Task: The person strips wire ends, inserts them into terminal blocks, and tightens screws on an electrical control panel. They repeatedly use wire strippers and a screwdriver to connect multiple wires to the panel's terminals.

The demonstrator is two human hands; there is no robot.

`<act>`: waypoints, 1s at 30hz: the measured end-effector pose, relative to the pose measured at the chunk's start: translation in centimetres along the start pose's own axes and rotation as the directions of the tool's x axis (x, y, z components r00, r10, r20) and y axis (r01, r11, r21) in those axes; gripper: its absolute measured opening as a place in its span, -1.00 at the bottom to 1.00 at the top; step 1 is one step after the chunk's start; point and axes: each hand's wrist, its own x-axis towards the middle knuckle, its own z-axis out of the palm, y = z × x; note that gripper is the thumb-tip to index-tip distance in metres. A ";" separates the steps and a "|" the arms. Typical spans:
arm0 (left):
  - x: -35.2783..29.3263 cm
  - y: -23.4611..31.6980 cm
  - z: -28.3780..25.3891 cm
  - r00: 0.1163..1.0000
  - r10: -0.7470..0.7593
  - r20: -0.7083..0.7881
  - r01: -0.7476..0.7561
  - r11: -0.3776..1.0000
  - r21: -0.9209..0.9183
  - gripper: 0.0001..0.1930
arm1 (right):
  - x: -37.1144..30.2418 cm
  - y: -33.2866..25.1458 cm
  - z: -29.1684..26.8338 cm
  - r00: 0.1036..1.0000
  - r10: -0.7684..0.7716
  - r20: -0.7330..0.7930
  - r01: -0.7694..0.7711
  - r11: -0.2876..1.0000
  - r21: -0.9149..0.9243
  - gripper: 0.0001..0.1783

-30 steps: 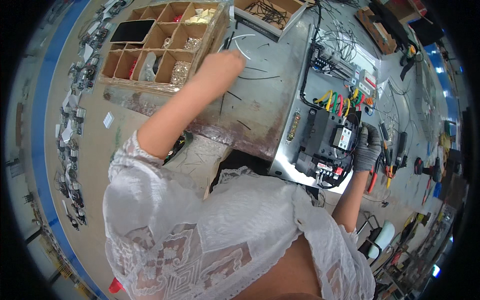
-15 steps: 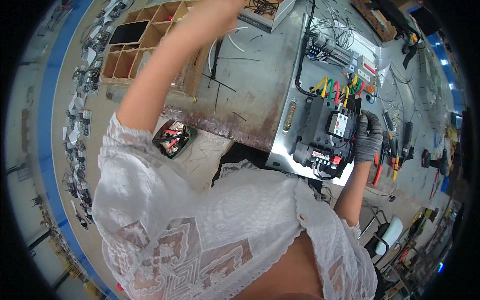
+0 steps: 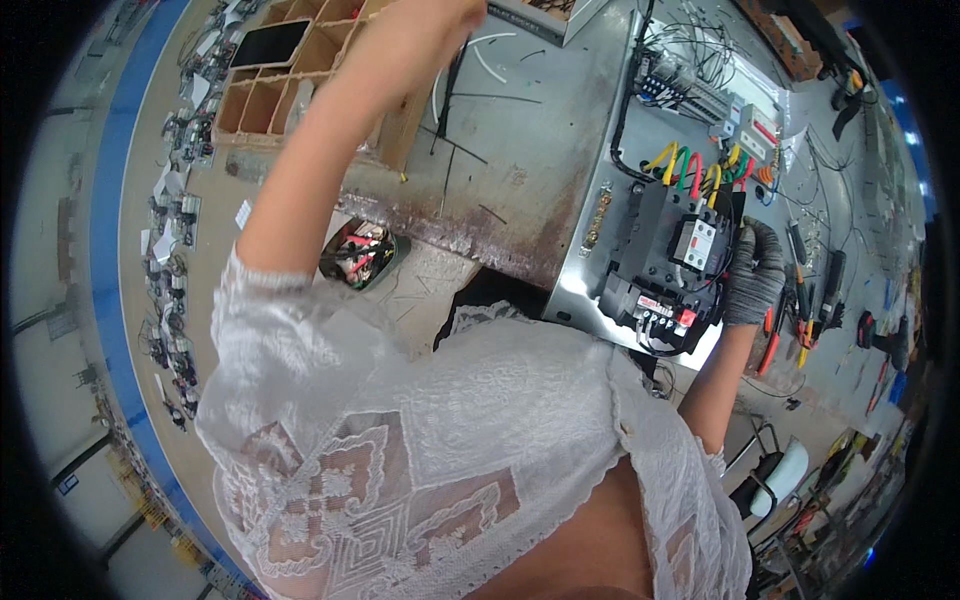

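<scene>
My left arm stretches up across the bench, and my left hand [image 3: 462,10] is at the top edge beside a box of dark pieces. Its fingers are cut off by the frame. My right hand [image 3: 755,272], in a grey knit glove, is curled closed against the right side of a large black contactor [image 3: 650,235]. A dark strip shows above its fingers; what they hold is hidden. The contactor has a white-fronted block [image 3: 697,246] and yellow, green and red wires [image 3: 690,172] at its far end. It sits on a shiny metal plate [image 3: 572,290].
A compartmented wooden tray [image 3: 262,107] carries a black phone [image 3: 270,44]. Loose black wires [image 3: 465,155] lie on the bench. Terminal blocks [image 3: 690,95] stand farther back. Pliers and screwdrivers [image 3: 800,300] lie to the right. A small bin of parts [image 3: 362,252] is below the bench edge.
The view has shifted, so the bench and its contents appear farther right and slightly higher. My left hand stays at the top edge; my right hand stays against the contactor.
</scene>
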 end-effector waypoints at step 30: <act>-15.5 9.8 8.1 0.925 -0.294 0.241 0.349 0.909 -0.228 -0.83 | 0.4 0.5 -0.2 0.995 -0.096 -0.008 0.096 0.995 -0.029 -0.82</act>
